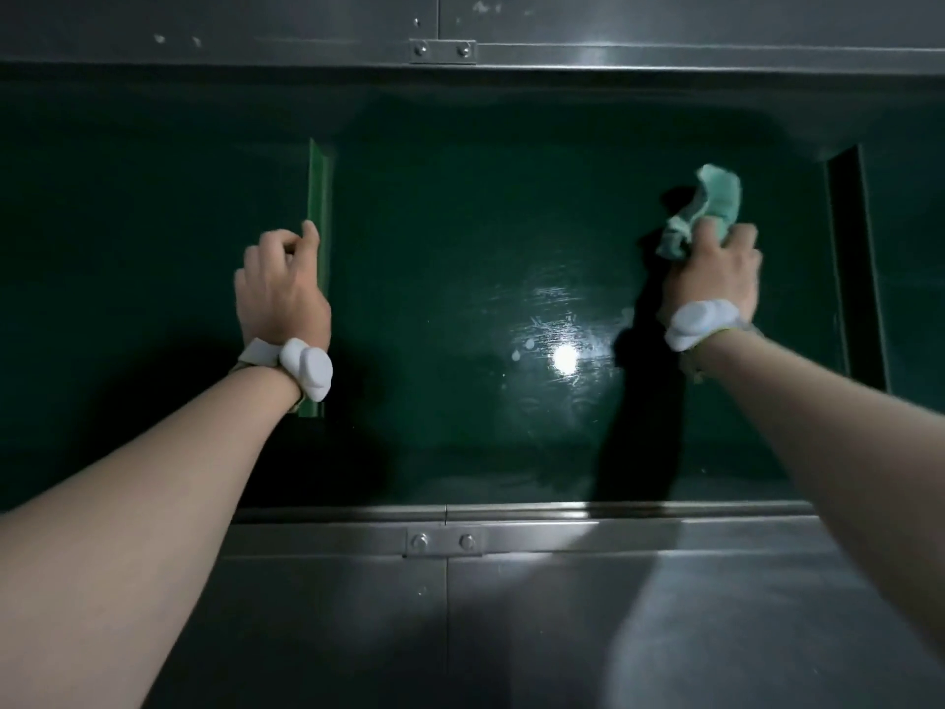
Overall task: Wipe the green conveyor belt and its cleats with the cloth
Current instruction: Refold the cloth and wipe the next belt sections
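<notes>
From the head view, the right hand (713, 271) grips a bunched cloth (708, 207), which sticks out beyond its fingers (741, 237) over the green belt (460, 222). The left hand (284, 286), fingers curled, holds a cleat (319, 197).

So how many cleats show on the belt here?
2: one cleat at the left hand, one cleat right of the cloth. Others may lie outside view.
</notes>
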Demonstrator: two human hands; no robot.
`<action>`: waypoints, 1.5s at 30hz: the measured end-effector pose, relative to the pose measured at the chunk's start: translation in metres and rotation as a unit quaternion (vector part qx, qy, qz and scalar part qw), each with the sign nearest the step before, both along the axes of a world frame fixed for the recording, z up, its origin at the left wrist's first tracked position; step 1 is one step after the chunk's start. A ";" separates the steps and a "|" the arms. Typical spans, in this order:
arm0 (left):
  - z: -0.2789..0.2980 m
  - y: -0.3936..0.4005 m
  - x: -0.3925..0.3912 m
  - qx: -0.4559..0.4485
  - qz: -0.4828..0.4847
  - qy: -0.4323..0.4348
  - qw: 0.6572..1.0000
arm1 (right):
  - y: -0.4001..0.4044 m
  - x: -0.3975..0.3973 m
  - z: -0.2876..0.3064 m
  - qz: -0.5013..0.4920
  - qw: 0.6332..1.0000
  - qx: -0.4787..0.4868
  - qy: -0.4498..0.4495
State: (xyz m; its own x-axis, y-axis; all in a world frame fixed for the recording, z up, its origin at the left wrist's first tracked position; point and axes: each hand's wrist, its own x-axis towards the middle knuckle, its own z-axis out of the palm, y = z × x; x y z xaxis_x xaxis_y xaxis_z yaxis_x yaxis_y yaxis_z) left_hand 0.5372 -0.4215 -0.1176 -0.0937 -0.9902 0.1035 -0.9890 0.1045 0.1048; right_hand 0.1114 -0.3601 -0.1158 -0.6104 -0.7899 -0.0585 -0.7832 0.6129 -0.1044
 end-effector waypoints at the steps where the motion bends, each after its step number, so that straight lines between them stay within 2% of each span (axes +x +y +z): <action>1: 0.001 0.006 0.000 0.003 0.004 -0.002 1.000 | 0.004 0.026 -0.002 0.005 1.000 -0.006 -0.005; 5: 0.009 0.024 -0.002 0.019 0.024 -0.012 0.999 | 0.048 0.170 -0.006 0.109 0.987 -0.034 -0.112; 8: 0.016 0.039 -0.002 0.033 0.031 -0.013 0.999 | 0.093 0.257 0.000 0.252 0.945 -0.028 -0.207; 11: 0.017 0.059 -0.004 0.040 0.032 -0.011 0.999 | 0.106 0.260 0.005 0.356 0.901 -0.014 -0.248; 14: 0.015 0.073 -0.003 0.043 0.048 0.001 0.998 | 0.096 0.204 -0.002 0.430 0.880 0.000 -0.202; 16: 0.015 0.083 -0.008 0.039 0.061 0.021 0.997 | 0.098 0.137 -0.007 0.388 0.907 -0.008 -0.165; 19: 0.015 0.090 -0.015 0.032 0.103 0.045 0.993 | 0.105 0.020 -0.008 0.226 0.967 -0.041 -0.108; 21: 0.016 0.093 -0.024 0.038 0.136 0.055 0.988 | 0.111 -0.044 -0.004 0.121 0.989 -0.047 -0.075; 24: 0.019 0.093 -0.034 0.058 0.199 0.074 0.975 | 0.103 -0.059 -0.001 -0.031 0.998 -0.031 -0.054; 26: 0.020 0.094 -0.037 0.070 0.209 0.086 0.972 | 0.097 -0.015 -0.002 -0.049 0.997 -0.024 -0.050; 28: 0.023 0.096 -0.041 0.083 0.217 0.091 0.968 | 0.101 0.057 -0.005 0.027 0.995 -0.029 -0.089; 30: 0.027 0.096 -0.042 0.094 0.247 0.099 0.959 | 0.109 0.136 -0.003 0.152 0.974 -0.012 -0.167; 33: 0.032 0.100 -0.041 0.107 0.279 0.104 0.948 | 0.122 0.225 0.006 0.385 0.891 0.049 -0.236; 36: 0.034 0.110 -0.037 0.116 0.275 0.095 0.950 | 0.131 0.240 0.011 0.535 0.806 0.121 -0.224; 38: 0.034 0.115 -0.038 0.123 0.277 0.080 0.950 | 0.134 0.212 0.009 0.559 0.793 0.109 -0.215; 41: 0.029 0.123 -0.055 0.137 0.271 0.065 0.951 | 0.146 0.131 0.004 0.501 0.827 0.072 -0.245; 45: 0.019 0.148 -0.100 0.134 0.220 0.083 0.963 | 0.170 0.001 0.004 0.302 0.932 0.024 -0.198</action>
